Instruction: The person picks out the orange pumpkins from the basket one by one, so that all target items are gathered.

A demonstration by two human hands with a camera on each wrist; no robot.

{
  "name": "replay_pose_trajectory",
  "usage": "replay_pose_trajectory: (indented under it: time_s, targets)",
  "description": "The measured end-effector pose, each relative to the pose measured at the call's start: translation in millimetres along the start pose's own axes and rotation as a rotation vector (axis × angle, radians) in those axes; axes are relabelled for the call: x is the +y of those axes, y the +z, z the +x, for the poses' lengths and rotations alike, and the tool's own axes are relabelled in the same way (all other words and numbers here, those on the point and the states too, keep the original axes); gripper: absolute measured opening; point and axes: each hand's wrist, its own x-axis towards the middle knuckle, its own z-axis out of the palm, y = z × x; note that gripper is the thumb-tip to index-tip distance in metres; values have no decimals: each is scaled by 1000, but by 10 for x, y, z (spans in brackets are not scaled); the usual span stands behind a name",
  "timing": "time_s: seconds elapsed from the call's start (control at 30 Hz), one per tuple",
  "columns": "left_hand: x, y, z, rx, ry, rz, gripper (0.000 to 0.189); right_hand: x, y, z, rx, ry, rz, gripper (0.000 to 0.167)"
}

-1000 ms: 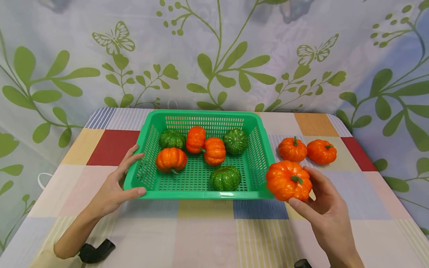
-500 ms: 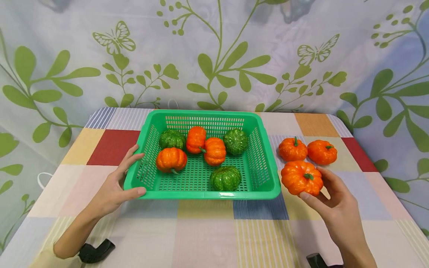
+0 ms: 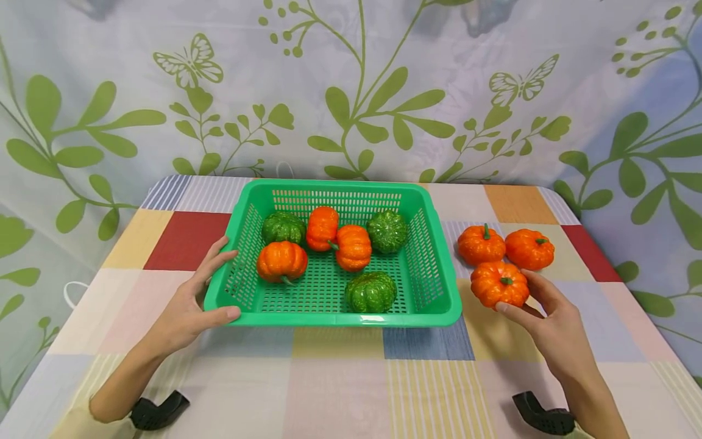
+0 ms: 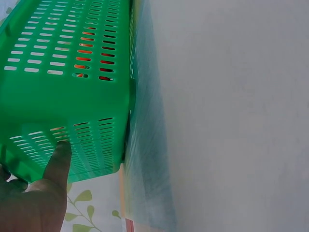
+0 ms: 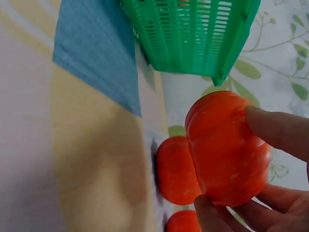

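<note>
A green plastic basket (image 3: pixel 329 319) stands mid-table, holding orange and green mini pumpkins such as the orange one (image 3: pixel 282 262) at its left and the green one (image 3: pixel 370 292) near its front. My left hand (image 3: pixel 189 314) holds its front left corner, thumb on the front rim and fingertips over the left rim. The left wrist view shows one finger (image 4: pixel 59 162) against the outer wall. To the right of the basket, my right hand (image 3: pixel 556 326) grips an orange pumpkin (image 3: pixel 499 285) between thumb and fingers. Just behind sit two more orange pumpkins, one on the left (image 3: pixel 481 245) and one on the right (image 3: pixel 529 249).
A patchwork cloth (image 3: pixel 340 390) covers the table. Behind the table hangs a leaf-patterned curtain (image 3: pixel 395 36). A black wrist device (image 3: pixel 160 412) shows at my left wrist and another device (image 3: pixel 543 416) at my right. A white loop (image 3: pixel 70 294) hangs past the left edge.
My right hand has carried the orange pumpkin right, from over the basket's front right corner to just in front of the two loose pumpkins. My left hand has stayed on the basket.
</note>
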Motion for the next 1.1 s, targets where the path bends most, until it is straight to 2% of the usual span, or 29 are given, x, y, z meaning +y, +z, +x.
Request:
replay_pose_trajectory:
  time_s: [0.33, 0.63, 1.1]
  targets:
    - [8, -7, -2, 3, -2, 4, 80, 179, 9, 77, 3, 51, -68, 73]
    - [-2, -3, -7, 2, -6, 12, 80, 271, 60, 102, -18, 82, -34, 77]
    - [-6, -4, -4, 6, -4, 23, 80, 308, 63, 120, -55, 109, -50, 81]
